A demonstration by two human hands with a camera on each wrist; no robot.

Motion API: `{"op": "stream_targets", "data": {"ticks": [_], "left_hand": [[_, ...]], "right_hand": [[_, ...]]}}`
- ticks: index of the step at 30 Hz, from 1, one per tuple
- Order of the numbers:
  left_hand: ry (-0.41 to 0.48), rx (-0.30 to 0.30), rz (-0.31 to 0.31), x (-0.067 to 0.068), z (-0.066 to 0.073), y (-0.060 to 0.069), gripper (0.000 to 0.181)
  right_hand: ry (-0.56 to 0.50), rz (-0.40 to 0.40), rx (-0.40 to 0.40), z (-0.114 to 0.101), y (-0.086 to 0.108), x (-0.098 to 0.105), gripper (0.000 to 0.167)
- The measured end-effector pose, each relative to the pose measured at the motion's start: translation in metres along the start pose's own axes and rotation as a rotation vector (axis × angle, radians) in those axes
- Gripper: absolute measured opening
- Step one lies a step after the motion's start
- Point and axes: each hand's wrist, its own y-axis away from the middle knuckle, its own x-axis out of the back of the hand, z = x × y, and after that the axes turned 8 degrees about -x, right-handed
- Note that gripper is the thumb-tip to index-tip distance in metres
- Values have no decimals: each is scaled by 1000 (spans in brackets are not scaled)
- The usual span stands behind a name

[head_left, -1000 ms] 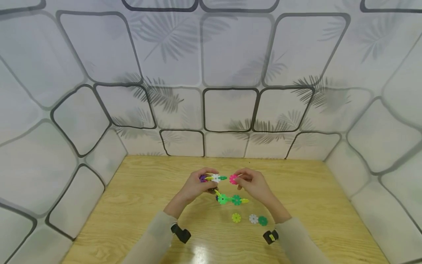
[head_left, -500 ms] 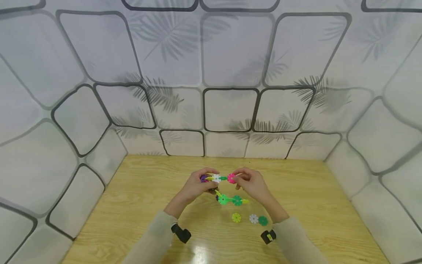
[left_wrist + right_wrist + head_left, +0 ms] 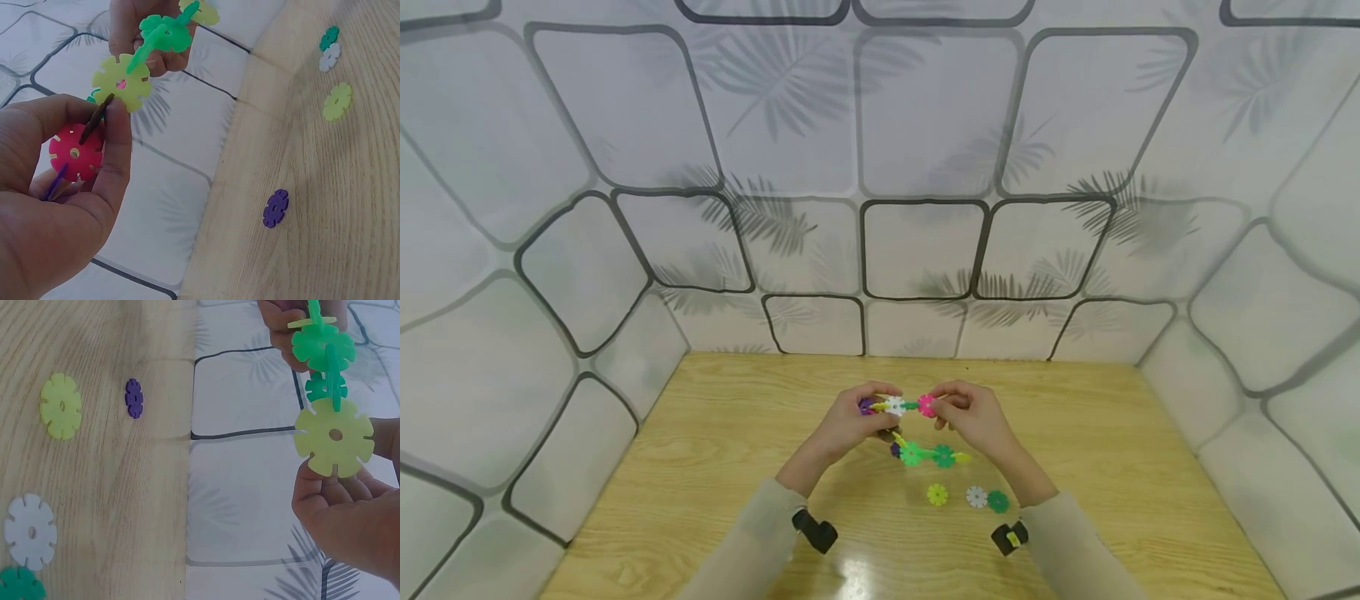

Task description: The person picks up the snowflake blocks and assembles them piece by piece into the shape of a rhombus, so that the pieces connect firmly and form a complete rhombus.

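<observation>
My left hand [image 3: 844,423] grips a chain of interlocking plastic snowflake discs. Along its upper run a white disc [image 3: 894,406] joins a green disc [image 3: 911,406] seen edge-on. Thumb and fingers of my right hand [image 3: 976,414] pinch a pink disc [image 3: 927,405], whose rim meets that green disc; whether the slots are engaged I cannot tell. Lower down, the chain's other run hangs out to the right with a light green disc [image 3: 911,453] and a darker green one [image 3: 943,456]. In the left wrist view, a red-pink disc [image 3: 76,153] and a brown disc lie by the left fingers.
Loose on the wooden table [image 3: 700,483] lie a yellow disc [image 3: 937,494], a white disc [image 3: 976,497] and a green disc [image 3: 997,502] nearer the person. A purple disc [image 3: 275,209] also lies there. Patterned cloth walls [image 3: 917,250] stand behind and on both sides.
My right hand has moved slightly left, bringing the pink disc from a small gap up against the chain's green end disc. The left hand and chain have shifted a little right.
</observation>
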Motion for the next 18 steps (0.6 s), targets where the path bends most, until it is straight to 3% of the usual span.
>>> {"op": "stream_targets", "data": {"ticks": [18], "left_hand": [[0, 10, 4, -1, -3, 0, 41]], "right_hand": [[-95, -18, 12, 10, -3, -7, 21]]}}
